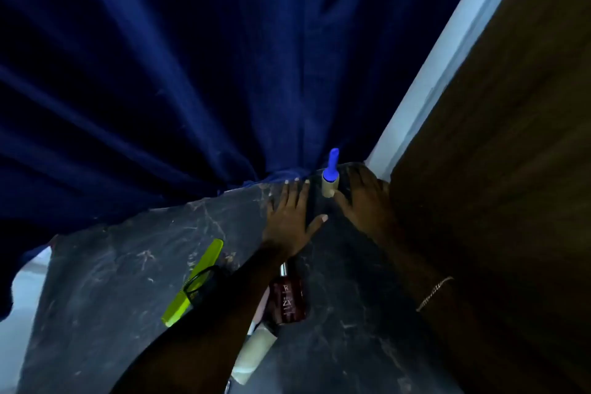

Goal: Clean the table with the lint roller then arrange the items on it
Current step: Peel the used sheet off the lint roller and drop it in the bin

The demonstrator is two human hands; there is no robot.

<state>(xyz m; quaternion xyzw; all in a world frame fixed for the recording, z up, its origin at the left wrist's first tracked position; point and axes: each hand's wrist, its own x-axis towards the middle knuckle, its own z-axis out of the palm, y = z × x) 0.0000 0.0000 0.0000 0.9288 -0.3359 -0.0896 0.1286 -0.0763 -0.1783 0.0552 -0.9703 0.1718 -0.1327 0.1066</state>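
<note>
The lint roller (330, 181), blue handle up and pale roll down, stands upright at the far edge of the dark marble table (112, 281). My left hand (292, 214) lies flat on the table just left of it, fingers spread. Just right of the roller rests my right hand (367, 198), also flat and spread, its thumb close to the roll. Neither hand grips anything. Nearer me lie a yellow-green comb (195, 278) with a black hair tie (204, 280) on it, a dark red perfume bottle (289, 296) and a pale cylinder (256, 352), partly hidden by my left forearm.
A dark blue curtain (192, 73) hangs right behind the table's far edge. A brown wooden panel (495, 169) and a white wall strip (447, 57) close off the right side. A gold bracelet (435, 293) is on my right wrist.
</note>
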